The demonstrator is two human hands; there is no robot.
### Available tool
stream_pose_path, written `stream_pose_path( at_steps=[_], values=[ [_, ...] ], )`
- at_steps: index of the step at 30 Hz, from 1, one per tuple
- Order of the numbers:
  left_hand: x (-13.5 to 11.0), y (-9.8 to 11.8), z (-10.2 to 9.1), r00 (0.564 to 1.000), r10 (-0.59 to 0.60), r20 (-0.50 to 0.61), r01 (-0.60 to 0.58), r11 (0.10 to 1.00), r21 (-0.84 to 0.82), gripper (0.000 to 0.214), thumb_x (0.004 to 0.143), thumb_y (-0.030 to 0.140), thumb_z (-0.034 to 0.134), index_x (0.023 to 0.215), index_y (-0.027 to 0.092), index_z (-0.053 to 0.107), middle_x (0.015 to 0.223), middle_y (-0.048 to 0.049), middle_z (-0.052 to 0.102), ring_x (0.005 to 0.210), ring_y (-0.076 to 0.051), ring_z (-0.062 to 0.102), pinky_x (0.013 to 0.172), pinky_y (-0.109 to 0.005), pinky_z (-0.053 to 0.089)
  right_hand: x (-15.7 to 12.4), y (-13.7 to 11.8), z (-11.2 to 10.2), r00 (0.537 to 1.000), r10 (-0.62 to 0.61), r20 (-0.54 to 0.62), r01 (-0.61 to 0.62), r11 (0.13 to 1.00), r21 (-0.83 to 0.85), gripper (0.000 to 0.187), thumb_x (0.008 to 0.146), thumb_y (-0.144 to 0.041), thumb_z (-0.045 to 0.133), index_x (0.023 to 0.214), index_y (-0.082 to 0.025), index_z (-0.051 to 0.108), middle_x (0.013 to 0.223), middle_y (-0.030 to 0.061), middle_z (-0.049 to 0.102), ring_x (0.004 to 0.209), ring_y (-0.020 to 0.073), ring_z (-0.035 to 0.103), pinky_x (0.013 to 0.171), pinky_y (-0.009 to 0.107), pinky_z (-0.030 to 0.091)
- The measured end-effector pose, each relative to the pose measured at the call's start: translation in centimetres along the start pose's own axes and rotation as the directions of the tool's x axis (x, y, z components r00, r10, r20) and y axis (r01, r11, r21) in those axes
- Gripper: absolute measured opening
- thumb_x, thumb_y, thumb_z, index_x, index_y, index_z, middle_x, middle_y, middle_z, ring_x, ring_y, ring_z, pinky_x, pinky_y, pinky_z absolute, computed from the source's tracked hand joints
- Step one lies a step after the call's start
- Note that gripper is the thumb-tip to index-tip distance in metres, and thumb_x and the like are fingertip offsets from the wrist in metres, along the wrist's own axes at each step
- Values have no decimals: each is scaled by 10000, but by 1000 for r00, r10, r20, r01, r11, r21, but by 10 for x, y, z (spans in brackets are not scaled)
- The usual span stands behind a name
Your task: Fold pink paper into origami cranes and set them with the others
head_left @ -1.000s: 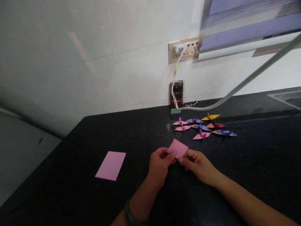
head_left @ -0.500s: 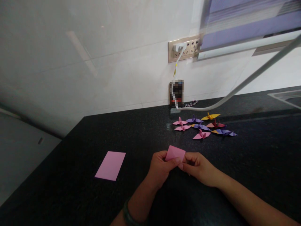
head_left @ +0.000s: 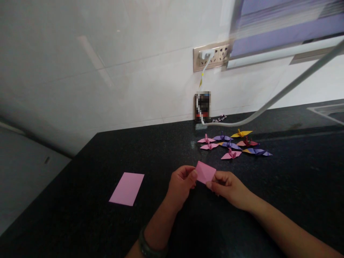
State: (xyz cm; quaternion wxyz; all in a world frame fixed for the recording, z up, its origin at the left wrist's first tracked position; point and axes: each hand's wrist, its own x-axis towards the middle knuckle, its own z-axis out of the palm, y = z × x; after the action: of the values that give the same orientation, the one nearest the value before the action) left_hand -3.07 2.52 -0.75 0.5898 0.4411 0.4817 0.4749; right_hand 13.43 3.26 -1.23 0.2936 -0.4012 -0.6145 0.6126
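Folding seems the step in hand: nearer the person than the paper birds [head_left: 231, 154], the left hand [head_left: 180, 184] pinches a folded pink paper [head_left: 205, 172] by its left corner, and the right hand [head_left: 229, 188] pinches its lower right edge. The next move probably calls for lined-up edges. Half a second ago the left hand covered the lower part; now more shows.
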Motion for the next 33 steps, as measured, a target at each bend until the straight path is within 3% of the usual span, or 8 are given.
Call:
stream_pose_path(
  at_steps=[2, 4, 18, 24, 29, 33],
  values=[
    [-2, -2, 3, 995, -2, 99, -4, 998, 64, 276, 635, 368, 606, 747, 116, 595, 582, -1, 528, 482, -71, 428, 457, -187, 330, 1, 1, 0, 1000, -12, -21, 12, 1000, 9, 237, 728, -351, 524, 630, -138, 486, 532, -45, 403, 455, 57, 338, 425, 183, 263],
    [-3, -5, 5, 992, -2, 128, -13, 993, 120, 264, 641, 362, 601, 720, 109, 604, 561, 0, 520, 481, -74, 421, 455, -188, 322, 2, 0, 0, 1000, -8, -12, 8, 1000, 19, 249, 723, -370, 528, 641, -138, 493, 535, -45, 408, 454, 58, 341, 426, 185, 269],
    [-6, -2, 7, 996, 75, 39, -82, 969, 231, 365, 733, 404, 474, 492, 135, 531, 454, 11, 455, 459, -87, 408, 486, -214, 311, 0, -4, 2, 1000, -14, 7, 14, 999, 35, 264, 718, -379, 541, 626, -135, 502, 511, -46, 421, 439, 53, 336, 411, 184, 249],
    [-6, -5, 10, 998, 61, 10, -62, 992, 111, 416, 795, 437, 338, 596, 132, 540, 534, -12, 505, 482, -94, 441, 489, -217, 337, 0, -1, 0, 1000, -26, -14, 26, 999, 36, 235, 719, -345, 546, 628, -130, 515, 524, -39, 446, 444, 54, 357, 417, 185, 266],
    [-6, -2, 10, 996, 78, 53, -84, 988, 128, 254, 704, 369, 531, 633, 127, 557, 537, 11, 490, 495, -86, 433, 493, -204, 338, 1, -1, 2, 1000, -12, -12, 13, 999, 31, 254, 713, -355, 550, 601, -130, 515, 503, -45, 438, 435, 52, 350, 409, 179, 261],
    [-6, -3, 9, 997, 68, 42, -74, 979, 188, 252, 697, 357, 538, 590, 129, 551, 514, 8, 490, 486, -90, 436, 488, -204, 339, 2, -4, 4, 999, -34, -2, 34, 998, 55, 268, 701, -400, 550, 717, -133, 560, 592, -17, 514, 487, 70, 408, 444, 185, 312]
  ],
)
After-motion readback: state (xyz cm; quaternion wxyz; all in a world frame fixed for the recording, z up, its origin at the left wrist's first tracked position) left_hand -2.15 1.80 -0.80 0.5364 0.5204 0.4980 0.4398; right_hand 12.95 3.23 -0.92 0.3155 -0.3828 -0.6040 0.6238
